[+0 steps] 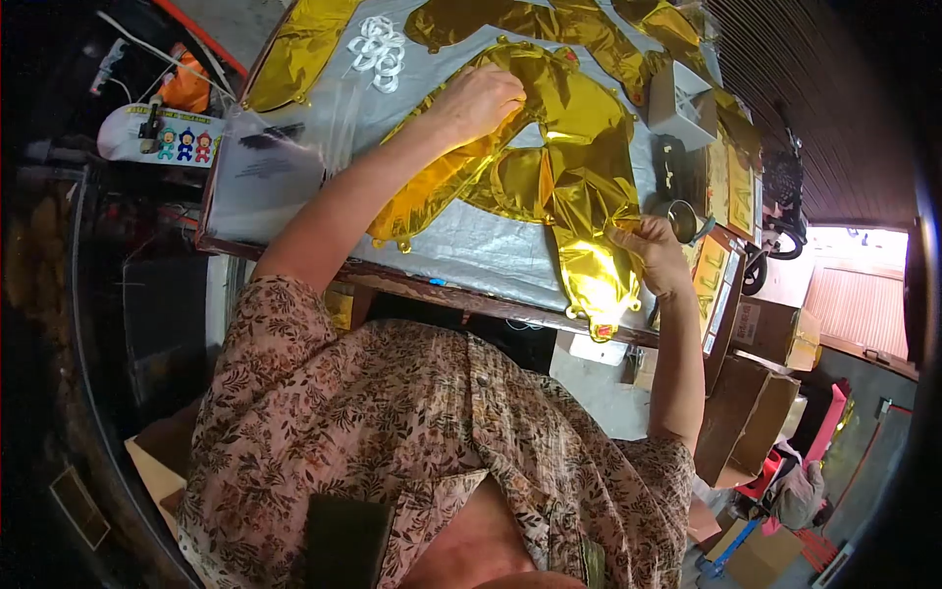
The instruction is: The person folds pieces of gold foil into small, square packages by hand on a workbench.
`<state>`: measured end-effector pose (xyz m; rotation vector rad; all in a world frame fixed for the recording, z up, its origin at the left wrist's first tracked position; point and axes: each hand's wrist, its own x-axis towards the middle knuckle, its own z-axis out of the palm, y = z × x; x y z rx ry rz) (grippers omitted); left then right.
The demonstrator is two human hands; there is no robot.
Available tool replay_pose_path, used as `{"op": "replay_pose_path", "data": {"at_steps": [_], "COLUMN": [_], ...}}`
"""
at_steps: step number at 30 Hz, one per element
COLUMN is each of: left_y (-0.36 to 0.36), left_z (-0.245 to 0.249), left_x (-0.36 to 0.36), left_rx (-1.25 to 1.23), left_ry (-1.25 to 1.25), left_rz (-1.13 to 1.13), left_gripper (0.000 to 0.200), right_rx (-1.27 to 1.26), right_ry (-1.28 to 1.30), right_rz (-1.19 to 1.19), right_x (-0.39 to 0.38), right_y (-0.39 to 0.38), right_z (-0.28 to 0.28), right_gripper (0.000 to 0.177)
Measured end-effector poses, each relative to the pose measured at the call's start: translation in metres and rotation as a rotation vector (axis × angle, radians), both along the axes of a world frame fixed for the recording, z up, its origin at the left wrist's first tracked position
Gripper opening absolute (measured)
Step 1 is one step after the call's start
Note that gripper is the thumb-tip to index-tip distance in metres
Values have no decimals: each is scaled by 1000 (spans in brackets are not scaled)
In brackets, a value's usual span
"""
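Note:
A flat, creased gold foil balloon (579,98) lies across the table in front of me. At its upper left, my left hand (488,101) is closed with the fingertips pinching the foil. My right hand (652,253) grips the balloon's right edge, fingers closed around a fold. The balloon's lower end, with a small red tab (602,332), reaches over the table's front edge. Just above my right hand is a roll of tape (681,213), partly hidden. What lies under my left fingers is hidden.
More gold foil balloons (304,49) lie along the table's far side and left. White curled ribbon or straws (378,54) and transparent plastic packets (270,177) are at the left. A white box (681,106) stands at the right. Cardboard boxes (751,417) sit beyond the table's right edge.

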<state>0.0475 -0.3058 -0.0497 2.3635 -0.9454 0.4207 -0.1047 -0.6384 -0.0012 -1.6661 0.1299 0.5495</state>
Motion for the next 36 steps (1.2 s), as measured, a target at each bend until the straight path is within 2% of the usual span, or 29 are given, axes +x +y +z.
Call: {"op": "replay_pose_path", "data": {"at_steps": [2, 11, 13, 26, 29, 30, 32, 34, 35, 36], "left_y": [0, -11, -19, -53, -53, -52, -51, -50, -46, -46], "left_z": [-2, 8, 11, 8, 12, 6, -3, -7, -10, -12], "left_x": [2, 8, 11, 47, 50, 50, 54, 58, 66, 69], "left_rx": [5, 33, 111, 42, 147, 128, 72, 41, 104, 169], "left_ry": [23, 9, 0, 16, 143, 23, -3, -2, 47, 97], "left_rz": [7, 51, 11, -93, -121, -124, -127, -140, -147, -155], "left_gripper": [17, 20, 20, 23, 24, 24, 23, 19, 27, 36], "right_rx": [-13, -17, -8, -18, -79, -103, -102, -351, -680, -886], "right_ry": [-24, 58, 54, 55, 30, 40, -21, -197, -326, -430], "right_rz": [-21, 3, 10, 21, 41, 60, 12, -25, 37, -19], "right_x": [0, 5, 5, 7, 4, 1, -14, -28, -36, -48], "right_y": [-1, -9, -8, -9, -10, -9, -2, 1, -1, 3], "right_z": [-7, -16, -14, -18, -15, -10, 0, 17, 23, 24], "right_gripper": [10, 9, 10, 11, 9, 8, 14, 19, 23, 24]}}
